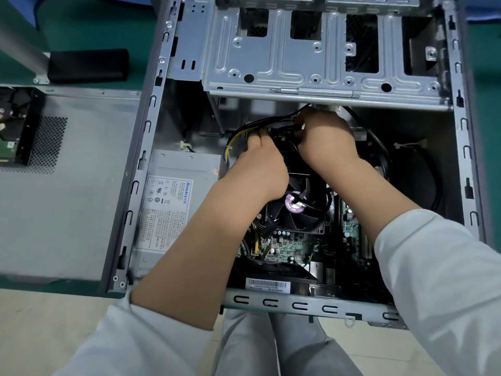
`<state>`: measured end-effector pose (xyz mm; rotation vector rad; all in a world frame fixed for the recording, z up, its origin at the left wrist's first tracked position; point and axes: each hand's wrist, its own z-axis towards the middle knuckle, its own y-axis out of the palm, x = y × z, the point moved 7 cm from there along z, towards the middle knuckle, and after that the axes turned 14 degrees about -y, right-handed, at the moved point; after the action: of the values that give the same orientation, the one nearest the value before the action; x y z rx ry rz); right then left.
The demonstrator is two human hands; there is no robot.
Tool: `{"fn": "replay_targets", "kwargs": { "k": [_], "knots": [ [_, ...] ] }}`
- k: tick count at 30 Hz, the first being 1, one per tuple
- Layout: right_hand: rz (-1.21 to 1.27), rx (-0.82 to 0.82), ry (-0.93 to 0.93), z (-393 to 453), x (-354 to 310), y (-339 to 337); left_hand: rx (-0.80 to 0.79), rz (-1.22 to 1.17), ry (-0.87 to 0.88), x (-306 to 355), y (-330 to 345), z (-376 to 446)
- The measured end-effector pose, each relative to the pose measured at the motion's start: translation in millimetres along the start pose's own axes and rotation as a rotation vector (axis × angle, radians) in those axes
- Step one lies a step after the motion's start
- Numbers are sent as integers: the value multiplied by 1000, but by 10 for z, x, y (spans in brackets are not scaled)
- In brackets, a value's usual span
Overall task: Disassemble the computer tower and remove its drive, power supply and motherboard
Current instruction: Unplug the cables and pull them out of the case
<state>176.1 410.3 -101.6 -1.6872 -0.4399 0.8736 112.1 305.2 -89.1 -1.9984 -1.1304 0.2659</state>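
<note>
The open computer tower (141,147) lies on its side on the green bench. Inside it at the left sits the grey power supply (173,202) with a printed label. The green motherboard (292,248) lies in the middle, with a black CPU fan (295,210) on it. My left hand (257,169) and my right hand (325,139) meet just above the fan, fingers curled round a black power connector (284,131) and its bundle of black and yellow cables (238,134). The fingertips are hidden. An empty metal drive cage (311,55) spans the far side.
The removed grey side panel (67,185) lies flat to the left of the tower. A hard drive (8,147) peeks in at the far left edge. A black block (86,65) and a grey post (21,36) stand at the back left.
</note>
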Motion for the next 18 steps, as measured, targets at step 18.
{"fn": "replay_targets", "kwargs": {
  "k": [18],
  "knots": [
    [-38,-6,19,-6,34,1,7,16,-7,7,-8,-39]
  ]
}}
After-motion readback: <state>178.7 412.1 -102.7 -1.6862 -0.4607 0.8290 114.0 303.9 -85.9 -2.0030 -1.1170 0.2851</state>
